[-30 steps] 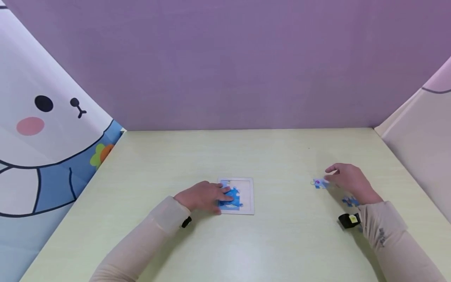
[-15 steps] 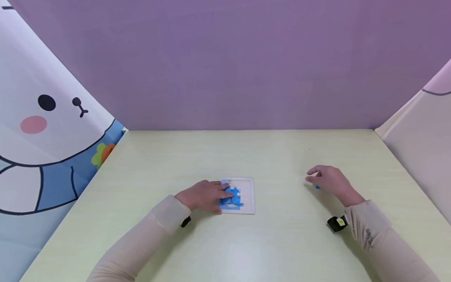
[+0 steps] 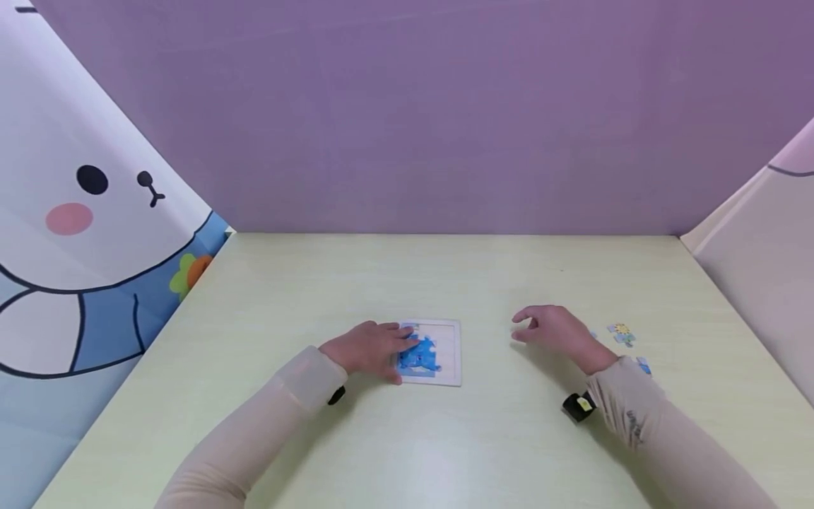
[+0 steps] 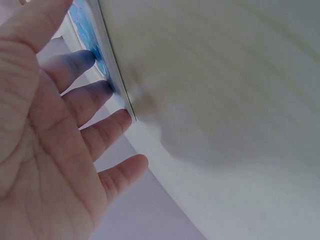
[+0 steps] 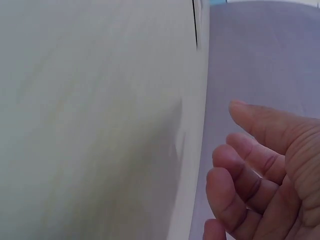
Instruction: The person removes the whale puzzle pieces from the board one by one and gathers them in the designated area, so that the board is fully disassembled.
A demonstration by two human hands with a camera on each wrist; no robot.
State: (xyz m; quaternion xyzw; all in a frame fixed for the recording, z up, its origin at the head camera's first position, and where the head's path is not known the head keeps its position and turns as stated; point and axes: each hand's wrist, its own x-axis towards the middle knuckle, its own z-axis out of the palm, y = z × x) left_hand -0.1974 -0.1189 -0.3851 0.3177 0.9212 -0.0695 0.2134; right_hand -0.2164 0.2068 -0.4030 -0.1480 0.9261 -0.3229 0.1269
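Note:
My left hand (image 3: 365, 350) rests on the left side of a small white-framed jigsaw board (image 3: 458, 353), its fingers spread over the picture. Joined blue puzzle pieces (image 3: 420, 357) fill the board's left part, while its right part shows bare backing. In the left wrist view, the fingertips touch the board's edge (image 4: 107, 52). To the right of the board, my right hand (image 3: 559, 334) hovers over the table with thumb and fingers loosely bent apart. Nothing shows between the fingers of the right hand (image 5: 272, 175) in the right wrist view.
Loose puzzle pieces with a yellow sun (image 3: 622, 332) lie beyond my right wrist. Another blue piece (image 3: 644, 365) is partly hidden by the sleeve. A purple backdrop (image 3: 445, 120) borders the table's (image 3: 356, 276) far edge, and printed cloth (image 3: 114, 233) hangs at the left.
My right hand has moved left, away from the loose pieces and toward the board, uncovering the sun pieces. The left hand has stayed on the board.

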